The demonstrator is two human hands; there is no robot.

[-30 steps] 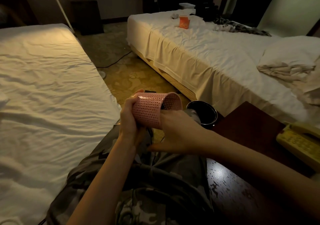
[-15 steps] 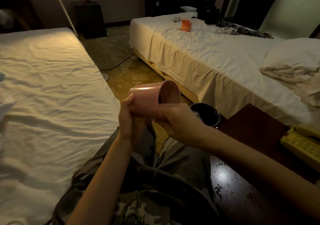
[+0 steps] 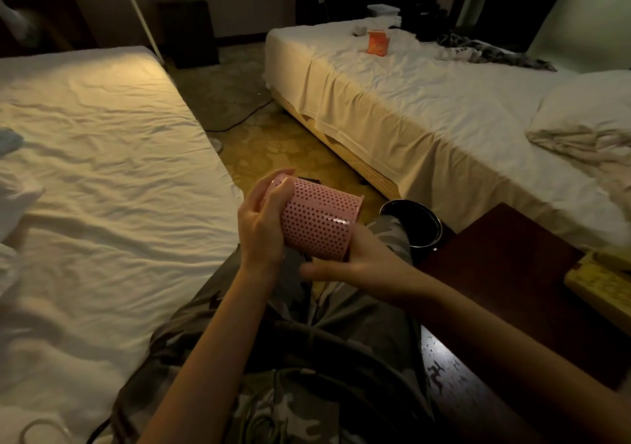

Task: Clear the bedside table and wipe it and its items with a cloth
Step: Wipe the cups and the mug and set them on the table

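A pink perforated holder (image 3: 319, 223) lies on its side in the air above my lap, mouth to the right. My left hand (image 3: 263, 225) grips its closed base end, fingers curled over the rim. Below the mouth end, my right hand (image 3: 362, 261) holds the lower edge, thumb stretched left and fingers hidden behind the holder. No cloth shows plainly. The dark red bedside table (image 3: 512, 273) stands to the right, with a yellow telephone (image 3: 601, 290) at its far right edge.
A black bin (image 3: 415, 226) sits on the floor between my knee and the table. White beds flank the patterned floor, left (image 3: 102, 170) and right (image 3: 426, 109). An orange cup (image 3: 378, 43) and dark clothes rest on the right bed. A cable crosses the floor.
The holder has been turned in my hands: its open mouth, earlier seen facing up and right, now points away to the right and the dotted side faces me. My left hand shifted over the base.
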